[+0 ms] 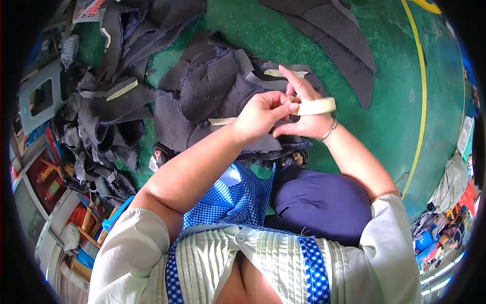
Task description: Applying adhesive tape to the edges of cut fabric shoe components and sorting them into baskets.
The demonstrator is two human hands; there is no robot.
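Observation:
Out in front of me, both hands meet above a pile of dark grey felt-like pieces. My right hand carries a roll of cream masking tape, its index finger stretched out and its thumb apart. Beside the roll, my left hand is closed in a pinch, thumb against finger, at the roll's left side. The bit of tape in that pinch is mostly hidden by the fingers. Strips of pale tape stick to the edges of the pieces below. Another strip shows near my left wrist.
More dark pieces lie at the upper left, with a taped piece below them. A flat dark stack is at the upper right. The green floor carries a yellow line. Cluttered shelving stands at left.

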